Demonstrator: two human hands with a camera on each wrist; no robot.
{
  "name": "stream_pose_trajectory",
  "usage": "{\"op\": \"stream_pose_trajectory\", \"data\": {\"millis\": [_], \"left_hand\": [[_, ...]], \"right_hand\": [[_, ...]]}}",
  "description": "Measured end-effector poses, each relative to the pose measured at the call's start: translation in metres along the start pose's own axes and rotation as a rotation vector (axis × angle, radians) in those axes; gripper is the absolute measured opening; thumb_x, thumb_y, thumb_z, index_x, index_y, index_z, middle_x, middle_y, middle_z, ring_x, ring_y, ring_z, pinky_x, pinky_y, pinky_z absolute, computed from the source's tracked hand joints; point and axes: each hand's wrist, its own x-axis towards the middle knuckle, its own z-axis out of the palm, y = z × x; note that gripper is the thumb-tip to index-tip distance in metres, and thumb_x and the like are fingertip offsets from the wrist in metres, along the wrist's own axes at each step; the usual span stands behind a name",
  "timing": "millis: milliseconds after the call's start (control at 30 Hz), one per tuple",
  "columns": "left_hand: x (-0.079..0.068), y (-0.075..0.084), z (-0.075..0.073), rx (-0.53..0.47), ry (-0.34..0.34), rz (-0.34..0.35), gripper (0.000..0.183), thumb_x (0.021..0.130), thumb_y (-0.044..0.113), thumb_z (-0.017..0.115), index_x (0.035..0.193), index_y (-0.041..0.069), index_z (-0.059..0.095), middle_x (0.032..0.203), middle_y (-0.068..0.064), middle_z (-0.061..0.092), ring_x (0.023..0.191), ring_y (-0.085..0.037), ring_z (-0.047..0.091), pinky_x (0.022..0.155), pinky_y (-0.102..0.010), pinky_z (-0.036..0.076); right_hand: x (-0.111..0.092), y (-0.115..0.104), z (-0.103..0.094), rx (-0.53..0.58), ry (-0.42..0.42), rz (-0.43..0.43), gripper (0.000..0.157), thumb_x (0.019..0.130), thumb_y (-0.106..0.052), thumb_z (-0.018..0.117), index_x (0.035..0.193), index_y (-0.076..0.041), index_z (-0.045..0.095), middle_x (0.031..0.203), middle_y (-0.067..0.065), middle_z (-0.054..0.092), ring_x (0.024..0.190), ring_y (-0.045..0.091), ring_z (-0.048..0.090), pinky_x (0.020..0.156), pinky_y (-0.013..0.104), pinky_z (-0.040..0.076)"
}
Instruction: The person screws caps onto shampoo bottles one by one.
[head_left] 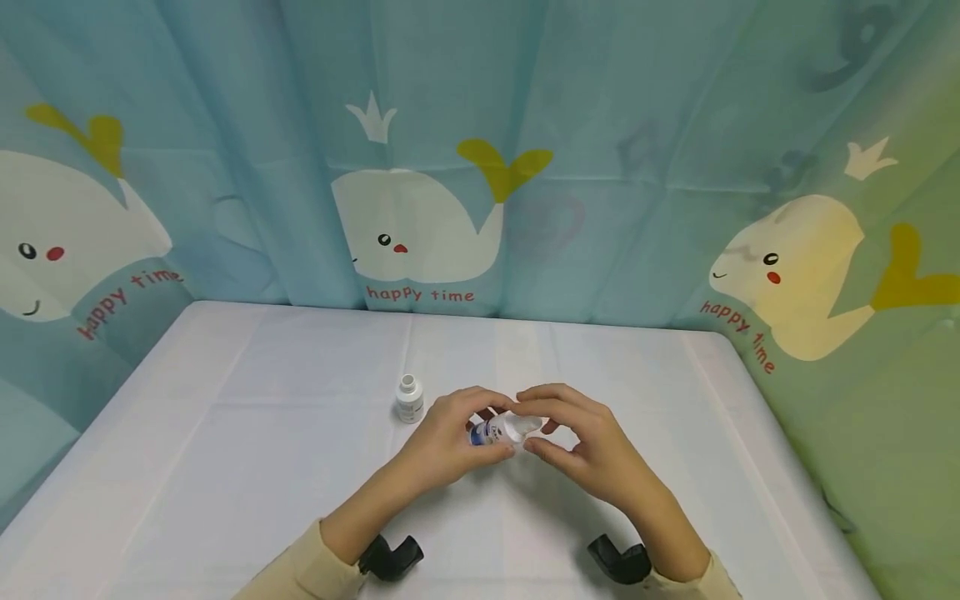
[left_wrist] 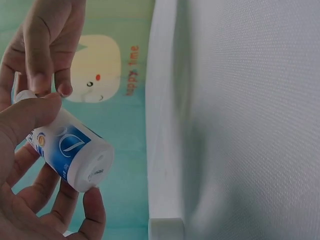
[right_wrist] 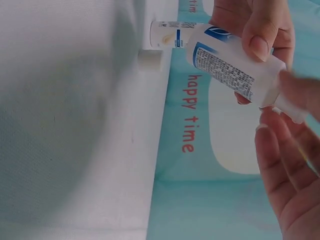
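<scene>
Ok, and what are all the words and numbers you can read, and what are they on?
"happy time": red letters on the curtain, there three times.
Held bottle: a white curvy mark on blue, maybe a letter; its other printing is too small or blurred to read.
Standing bottle: its label is too small to read.
Upper right of the curtain: faint shapes, one a bit like a 9, too unclear to be sure.

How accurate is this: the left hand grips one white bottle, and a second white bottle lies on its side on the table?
Not lying: the second bottle stands upright on the table, as the head view shows. The left hand does grip the first bottle.
</scene>
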Motion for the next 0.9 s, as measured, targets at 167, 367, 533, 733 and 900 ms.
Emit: {"op": "stream_pose_trajectory", "data": {"millis": [167, 367, 533, 733, 900], "left_hand": [[0.0007, -0.0014, 0.0005, -0.009, 0.005, 0.004, 0.04, 0.08, 0.019, 0.085, 0.116, 0.024, 0.069, 0.107, 0.014, 0.066, 0.094, -0.007, 0.058, 0.076, -0.027, 0.052], [0.0002, 0.0001, 0.0011, -0.01, 0.005, 0.011, 0.041, 0.081, 0.021, 0.083, 0.119, 0.021, 0.068, 0.11, 0.012, 0.067, 0.094, -0.007, 0.059, 0.074, -0.026, 0.053], [-0.0002, -0.0001, 0.0005, -0.01, 0.003, 0.003, 0.042, 0.081, 0.021, 0.083, 0.12, 0.021, 0.068, 0.111, 0.013, 0.067, 0.094, -0.007, 0.059, 0.075, -0.026, 0.053], [0.0004, -0.0036, 0.003, -0.028, 0.001, 0.026, 0.038, 0.082, 0.019, 0.083, 0.117, 0.023, 0.069, 0.107, 0.013, 0.066, 0.092, -0.008, 0.058, 0.075, -0.027, 0.052], [-0.0008, -0.0024, 0.0057, -0.03, 0.002, 0.032, 0.038, 0.083, 0.02, 0.082, 0.118, 0.021, 0.068, 0.105, 0.011, 0.065, 0.089, -0.008, 0.057, 0.074, -0.026, 0.052]], "right_hand": [[0.0011, -0.0002, 0.0011, 0.008, 0.015, -0.029, 0.033, 0.083, -0.001, 0.078, 0.113, -0.014, 0.07, 0.109, -0.001, 0.07, 0.095, 0.012, 0.065, 0.074, 0.019, 0.054], [0.0001, 0.0006, 0.0015, -0.064, 0.041, 0.013, 0.036, 0.081, -0.009, 0.082, 0.114, -0.017, 0.071, 0.105, -0.006, 0.069, 0.085, 0.008, 0.059, 0.071, 0.023, 0.052], [0.0004, 0.0005, 0.001, -0.019, 0.013, 0.013, 0.038, 0.083, -0.004, 0.08, 0.118, -0.015, 0.07, 0.116, -0.001, 0.068, 0.102, 0.013, 0.065, 0.075, 0.026, 0.056], [0.0009, 0.0022, 0.0016, -0.017, 0.043, -0.04, 0.036, 0.077, 0.0, 0.082, 0.11, -0.014, 0.072, 0.104, -0.002, 0.071, 0.088, 0.01, 0.065, 0.07, 0.015, 0.052], [-0.0004, 0.0039, 0.0028, -0.055, 0.078, -0.033, 0.036, 0.074, -0.003, 0.084, 0.107, -0.014, 0.072, 0.099, -0.004, 0.071, 0.08, 0.006, 0.061, 0.065, 0.012, 0.046]]}}
